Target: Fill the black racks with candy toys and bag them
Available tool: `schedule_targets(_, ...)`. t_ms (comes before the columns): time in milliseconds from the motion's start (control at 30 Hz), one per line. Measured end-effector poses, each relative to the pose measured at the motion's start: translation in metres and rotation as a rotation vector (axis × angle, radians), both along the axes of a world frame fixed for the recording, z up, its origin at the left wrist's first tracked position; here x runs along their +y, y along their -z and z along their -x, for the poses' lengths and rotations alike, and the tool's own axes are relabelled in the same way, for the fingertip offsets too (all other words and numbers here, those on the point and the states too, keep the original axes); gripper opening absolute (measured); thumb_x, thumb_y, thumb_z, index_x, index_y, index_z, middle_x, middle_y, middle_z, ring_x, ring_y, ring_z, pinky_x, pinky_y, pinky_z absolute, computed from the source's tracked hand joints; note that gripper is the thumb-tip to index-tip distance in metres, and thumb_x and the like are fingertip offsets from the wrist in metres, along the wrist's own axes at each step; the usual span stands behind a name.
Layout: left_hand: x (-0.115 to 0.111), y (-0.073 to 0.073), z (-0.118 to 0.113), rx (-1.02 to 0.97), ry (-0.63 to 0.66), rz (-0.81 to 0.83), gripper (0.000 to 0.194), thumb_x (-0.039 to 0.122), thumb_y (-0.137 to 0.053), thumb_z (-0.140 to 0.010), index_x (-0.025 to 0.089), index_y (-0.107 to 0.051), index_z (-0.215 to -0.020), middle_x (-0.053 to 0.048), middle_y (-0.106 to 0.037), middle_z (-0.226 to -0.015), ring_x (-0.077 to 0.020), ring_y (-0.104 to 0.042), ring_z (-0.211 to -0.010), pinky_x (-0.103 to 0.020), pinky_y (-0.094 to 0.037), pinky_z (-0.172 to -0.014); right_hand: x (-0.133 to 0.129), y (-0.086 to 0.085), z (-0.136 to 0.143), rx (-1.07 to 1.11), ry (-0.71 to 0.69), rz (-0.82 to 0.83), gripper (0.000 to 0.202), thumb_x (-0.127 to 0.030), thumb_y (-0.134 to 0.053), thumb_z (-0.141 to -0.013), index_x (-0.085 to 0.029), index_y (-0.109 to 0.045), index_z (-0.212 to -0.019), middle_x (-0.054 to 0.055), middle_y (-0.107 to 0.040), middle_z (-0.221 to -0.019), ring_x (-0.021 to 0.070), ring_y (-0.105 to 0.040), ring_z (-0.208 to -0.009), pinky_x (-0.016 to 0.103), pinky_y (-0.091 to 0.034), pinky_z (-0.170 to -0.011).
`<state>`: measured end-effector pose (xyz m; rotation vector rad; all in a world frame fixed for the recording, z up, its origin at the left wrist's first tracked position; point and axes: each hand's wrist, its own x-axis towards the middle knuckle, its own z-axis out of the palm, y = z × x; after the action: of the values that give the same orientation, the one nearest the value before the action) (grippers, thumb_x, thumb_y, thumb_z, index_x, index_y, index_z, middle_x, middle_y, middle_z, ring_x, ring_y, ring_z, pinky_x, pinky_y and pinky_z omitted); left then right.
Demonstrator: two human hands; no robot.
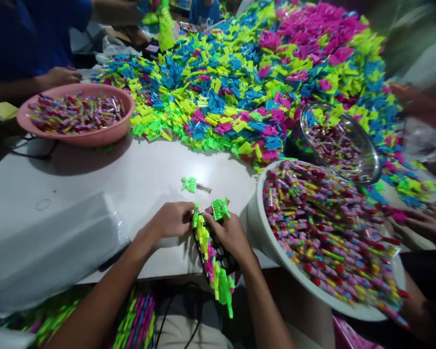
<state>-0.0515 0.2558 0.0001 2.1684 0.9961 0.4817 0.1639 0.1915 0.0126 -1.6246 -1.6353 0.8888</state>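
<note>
My left hand [174, 219] is closed, thumb and fingers pinching a green plastic toy piece [195, 216] at the far end of a black holed tray [223, 254]. A row of yellow, pink and green toy pieces [211, 259] stands along the tray's left side. My right hand [232, 235] is closed around a green comb-toothed toy piece [220, 208] over the tray's right side. Just beyond my hands, another green comb-toothed piece [190, 184] lies on the white table beside a small candy-filled tube [204, 188]. The tray overhangs the table's near edge.
A white tub [257, 213] full of wrapped candy tubes stands close on my right, a steel bowl [376, 165] behind it. At left are a pink basin [112, 133] and a grey plastic-wrapped stack [54, 237]. A huge toy heap [221, 97] spans the back; other people work around.
</note>
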Motion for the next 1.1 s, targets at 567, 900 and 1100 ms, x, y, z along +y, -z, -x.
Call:
schedule_targets(567,0.002,0.006,0.0,-0.037,0.012,0.0,0.011,0.017,-0.064,-0.08,0.02,-0.054,-0.077,0.003,-0.056,-0.072,-0.0143,-0.051,-0.064,-0.027,-0.032,-0.062,0.065,-0.023,0.004,-0.684,-0.025,-0.114,0.028,-0.032,-0.054,-0.107,-0.025,-0.069,-0.13,0.01,-0.063,-0.117,0.0182,-0.061,-0.079,0.026,-0.038,-0.061)
schedule_targets(900,0.002,0.004,0.0,-0.105,0.033,0.007,0.014,0.016,-0.064,-0.084,0.023,-0.073,-0.091,0.001,-0.069,-0.085,-0.0158,-0.064,-0.074,-0.026,-0.04,-0.067,0.021,-0.012,-0.009,-0.381,0.086,-0.17,0.024,-0.033,-0.043,-0.11,-0.018,-0.061,-0.116,0.008,-0.071,-0.098,0.02,-0.065,-0.076,0.028,-0.042,-0.065)
schedule_targets(1100,0.001,0.003,0.0,-0.068,-0.008,0.025,0.019,0.016,-0.064,-0.081,0.023,-0.076,-0.093,0.0,-0.075,-0.091,-0.018,-0.069,-0.081,-0.027,-0.044,-0.072,-0.038,-0.004,-0.005,0.007,0.02,-0.094,0.018,-0.034,-0.058,-0.102,-0.021,-0.069,-0.098,0.004,-0.076,-0.088,0.0219,-0.073,-0.083,0.031,-0.053,-0.08)
